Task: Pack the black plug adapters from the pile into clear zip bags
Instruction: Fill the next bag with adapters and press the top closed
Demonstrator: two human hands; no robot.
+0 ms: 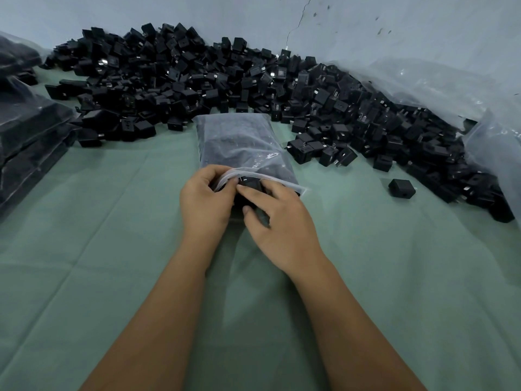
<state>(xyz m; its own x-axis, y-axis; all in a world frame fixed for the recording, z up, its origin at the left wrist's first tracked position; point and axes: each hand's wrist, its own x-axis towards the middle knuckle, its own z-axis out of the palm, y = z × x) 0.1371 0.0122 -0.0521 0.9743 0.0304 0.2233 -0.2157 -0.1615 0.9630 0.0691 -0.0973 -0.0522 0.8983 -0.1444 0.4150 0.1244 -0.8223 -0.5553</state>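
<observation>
A clear zip bag (239, 142) filled with black adapters lies in the middle of the green cloth, its mouth toward me. My left hand (204, 198) pinches the bag's open lip and lifts it. My right hand (282, 224) holds black plug adapters (251, 184) at the mouth, thumb and fingers curled around them. How many adapters it holds is hidden. The big pile of black plug adapters (214, 77) stretches across the back and down the right side.
Filled bags (31, 142) are stacked at the left edge. Crumpled clear plastic sheeting (439, 83) lies at the right against the wall. One loose adapter (401, 188) sits apart on the green cloth (112, 221) at the right.
</observation>
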